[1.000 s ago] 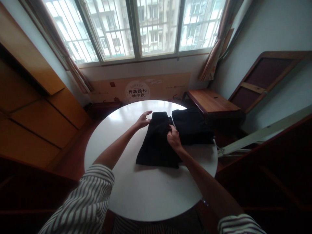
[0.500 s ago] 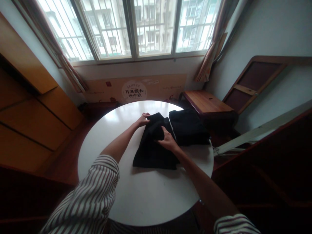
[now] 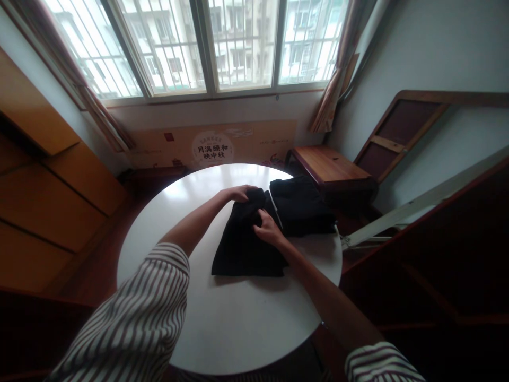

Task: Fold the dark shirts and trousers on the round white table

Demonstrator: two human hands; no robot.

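A folded black garment (image 3: pixel 246 252) lies on the round white table (image 3: pixel 159 297); its exact kind cannot be made out. At its far left edge, my left hand (image 3: pixel 241 194) is closed on the bunched cloth, the fingertips partly hidden by it. My right hand (image 3: pixel 268 228) pinches the same garment nearer its middle, thumb and fingers pressed around a fold. Just right of it rests a second folded black garment (image 3: pixel 300 207) with a thin pale edge along its left side.
Beyond the table stand a low wooden side table (image 3: pixel 330 167) and a long printed box (image 3: pixel 155 143) under the barred window. A pale metal bar (image 3: pixel 377 223) slants by the table's right edge. Orange cabinets (image 3: pixel 79 191) line the left.
My left hand has moved over the garment's far edge, and the raised cloth there is folded in closer. My right hand has shifted slightly with its fold. The whole view has swung a little.
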